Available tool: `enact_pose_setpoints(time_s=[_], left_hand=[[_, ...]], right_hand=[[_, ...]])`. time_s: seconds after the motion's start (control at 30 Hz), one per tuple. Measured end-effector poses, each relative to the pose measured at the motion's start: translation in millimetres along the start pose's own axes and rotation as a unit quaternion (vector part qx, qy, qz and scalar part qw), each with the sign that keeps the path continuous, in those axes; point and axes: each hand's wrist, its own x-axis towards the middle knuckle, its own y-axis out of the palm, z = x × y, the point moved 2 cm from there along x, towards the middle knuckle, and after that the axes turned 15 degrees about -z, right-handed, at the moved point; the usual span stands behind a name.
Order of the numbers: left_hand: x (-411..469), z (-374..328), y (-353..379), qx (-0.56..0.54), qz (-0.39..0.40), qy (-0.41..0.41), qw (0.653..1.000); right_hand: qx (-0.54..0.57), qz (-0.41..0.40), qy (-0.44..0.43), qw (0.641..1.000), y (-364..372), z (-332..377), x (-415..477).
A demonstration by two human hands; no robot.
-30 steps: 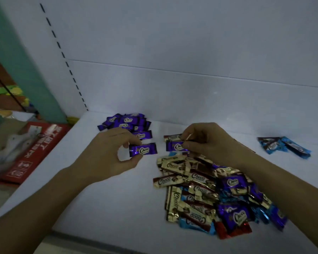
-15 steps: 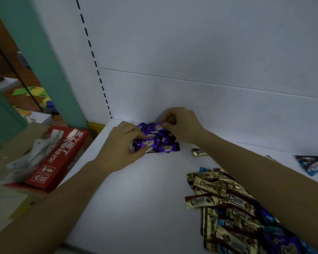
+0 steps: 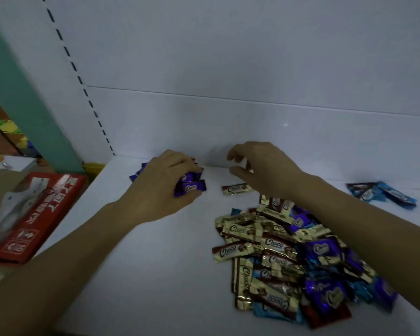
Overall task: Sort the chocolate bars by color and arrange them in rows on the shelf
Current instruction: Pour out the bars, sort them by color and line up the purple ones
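Note:
A group of purple chocolate bars (image 3: 192, 185) lies at the back left of the white shelf (image 3: 143, 263). My left hand (image 3: 160, 187) covers most of them, fingers curled over the group and thumb under the front bar. My right hand (image 3: 262, 168) hovers just right of them, fingers loosely curled and holding nothing. Under its wrist lies a single gold bar (image 3: 235, 189). A mixed pile (image 3: 289, 258) of gold, purple, blue and red bars sits at the front right, partly hidden by my right forearm. A few blue bars (image 3: 378, 194) lie at the far right.
The shelf's white back wall (image 3: 228, 117) rises right behind the purple group. A slotted upright (image 3: 83, 86) runs down the left corner. Left of the shelf edge, lower down, lies a red cardboard box (image 3: 34, 214).
Both hands carried purple bars from the pile to the purple group at the back left. My right hand has since let go and pulled back to the right, now empty.

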Motion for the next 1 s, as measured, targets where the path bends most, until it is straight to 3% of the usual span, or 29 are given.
enact_pose_setpoints(time_s=[0.2, 0.4, 0.5, 0.63, 0.87, 1.0], left_hand=[[18, -51, 42, -0.051, 0.093, 0.041, 0.994], [17, -70, 70, -0.044, 0.223, 0.031, 0.973], [12, -72, 69, -0.072, 0.229, 0.009, 0.971], [3, -73, 62, -0.098, 0.208, -0.013, 0.973], [3, -90, 47, -0.140, 0.229, 0.037, 0.963], [1, -91, 49, -0.137, 0.250, 0.037, 0.958]], right_hand=[[-0.013, 0.065, -0.024, 0.998, -40, -34, -65], [0.001, 0.125, -0.092, 0.988, -40, -32, -113], [-0.012, 0.134, -0.096, 0.986, -33, -31, -125], [0.023, 0.080, -0.078, 0.993, -44, -28, -136], [0.044, 0.091, -0.107, 0.989, -45, -9, -158], [0.043, 0.073, -0.065, 0.994, -42, -10, -156]])
